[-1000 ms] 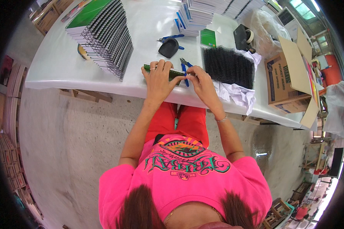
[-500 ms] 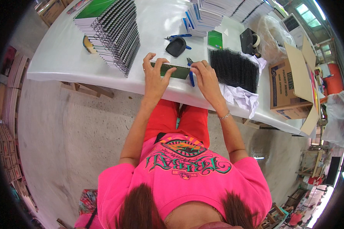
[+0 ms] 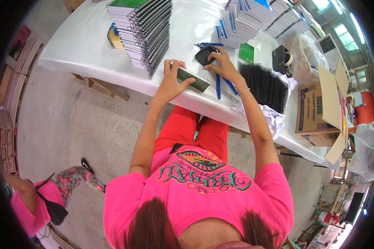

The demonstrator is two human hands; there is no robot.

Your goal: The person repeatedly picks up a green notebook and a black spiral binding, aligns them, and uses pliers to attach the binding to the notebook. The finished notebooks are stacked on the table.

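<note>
My left hand [image 3: 172, 81] is closed around a small dark green notebook [image 3: 200, 84] at the table's front edge, thumb across its cover. A thin wire spiral coil [image 3: 229, 96] trails from the notebook's right end across the tabletop. Farther out, my right hand [image 3: 225, 66] has its curled thumb and fingers on the right side of a black rounded object [image 3: 202, 55]; whether anything small is between the fingertips is hidden. Blue-handled pliers [image 3: 218, 88] lie below this hand, with another blue-handled tool [image 3: 212, 44] behind the black object.
A tall stack of spiral notebooks [image 3: 147, 37] stands left. Black coils [image 3: 264, 85] lie on white paper to the right, beside an open carton [image 3: 316, 110]. Behind are a green card [image 3: 246, 53], blue-edged booklets [image 3: 237, 29] and a tape roll [image 3: 288, 59]. Another person [image 3: 41, 201] is at lower left.
My right hand has left the notebook's right end and reached out to the black object. The trailing coil now shows. My view has shifted, and the other person shows more fully at lower left.
</note>
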